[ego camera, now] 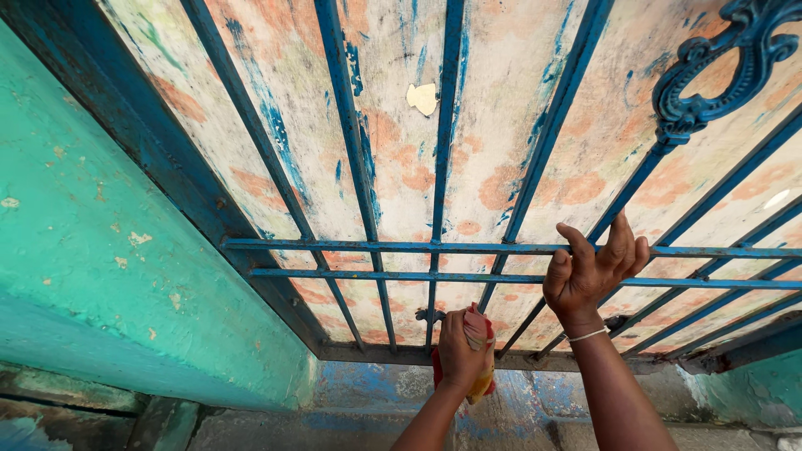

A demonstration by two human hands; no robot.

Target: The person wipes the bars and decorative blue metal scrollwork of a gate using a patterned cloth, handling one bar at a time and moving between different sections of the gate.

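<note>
A blue metal grille (368, 247) with vertical bars and two horizontal rails covers a worn, paint-stained panel. My left hand (460, 344) is closed around a red and yellow cloth (482, 367), pressed against the low end of a vertical bar near the bottom frame. My right hand (591, 271) wears a thin bracelet and grips the two horizontal rails, fingers hooked over the upper one, to the right of the left hand.
A turquoise wall (92, 250) with chipped paint flanks the grille on the left. A scrolled blue iron ornament (718, 67) sits at the upper right. A rough, paint-smeared concrete ledge (368, 401) runs below the frame.
</note>
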